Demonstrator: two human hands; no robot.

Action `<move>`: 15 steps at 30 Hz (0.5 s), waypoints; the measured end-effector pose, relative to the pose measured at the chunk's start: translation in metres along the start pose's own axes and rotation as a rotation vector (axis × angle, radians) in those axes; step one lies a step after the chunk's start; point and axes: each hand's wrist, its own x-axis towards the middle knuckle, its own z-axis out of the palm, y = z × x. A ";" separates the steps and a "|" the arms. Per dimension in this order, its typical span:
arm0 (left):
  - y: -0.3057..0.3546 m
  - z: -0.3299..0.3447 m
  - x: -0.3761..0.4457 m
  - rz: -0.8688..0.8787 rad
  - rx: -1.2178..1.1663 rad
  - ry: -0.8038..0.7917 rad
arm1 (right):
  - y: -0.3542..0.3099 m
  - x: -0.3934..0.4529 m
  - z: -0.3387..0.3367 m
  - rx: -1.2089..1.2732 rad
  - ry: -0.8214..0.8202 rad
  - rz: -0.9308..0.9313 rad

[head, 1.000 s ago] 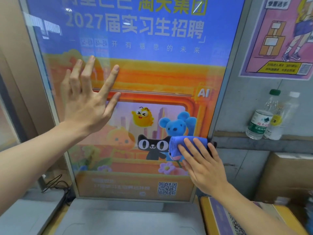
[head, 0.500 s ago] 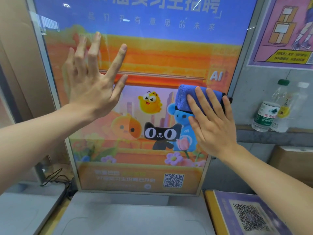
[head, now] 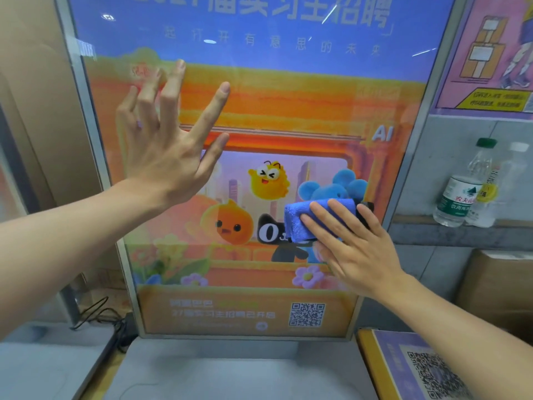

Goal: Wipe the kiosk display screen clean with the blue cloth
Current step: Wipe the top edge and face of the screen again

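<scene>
We press the cloth, a folded blue pad, flat against the lower right of the screen with our right hand, its fingers straight and lying close together over the fabric. Our left hand is raised at the screen's upper left, fingers spread wide; whether its fingertips touch the glass we cannot tell. The cloth covers part of a black cartoon cat, just below a blue mouse. Two bottles stand on a ledge to the right.

Bright backlit screen, ceiling-light glare, slight wide-angle edge bowing.
</scene>
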 end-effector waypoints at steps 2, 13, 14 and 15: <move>-0.004 0.000 0.000 0.013 -0.014 0.001 | 0.012 0.015 -0.005 -0.010 0.028 0.016; -0.014 0.004 -0.002 0.093 0.017 0.106 | -0.018 0.055 -0.001 0.068 0.092 0.306; -0.015 0.005 -0.002 0.104 0.020 0.119 | -0.025 0.051 0.000 0.069 0.078 0.285; -0.017 0.006 -0.002 0.113 0.025 0.128 | -0.032 0.046 0.003 0.072 0.061 0.261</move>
